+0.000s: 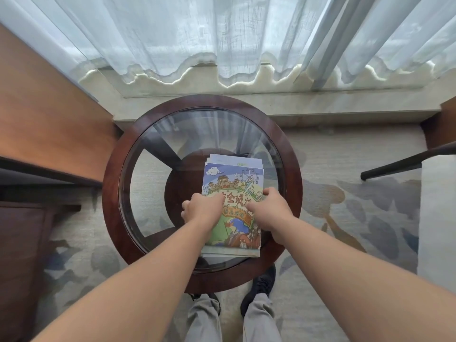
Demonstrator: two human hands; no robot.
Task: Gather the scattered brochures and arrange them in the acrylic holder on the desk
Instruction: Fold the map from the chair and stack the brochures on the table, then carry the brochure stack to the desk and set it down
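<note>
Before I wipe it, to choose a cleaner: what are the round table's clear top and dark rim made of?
Clear round top: apparently glass; carpet and legs show through, curtain reflects. Dark reddish-brown rim: likely varnished wood, glossy; maybe veneer.

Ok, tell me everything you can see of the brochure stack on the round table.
The brochure stack is a pile of paper leaflets, edges uneven. The top cover shows a cartoon town with a Ferris wheel and Chinese lettering. It lies flat on the glass table, near the person's side. The left hand and right hand grip its side edges.
</note>
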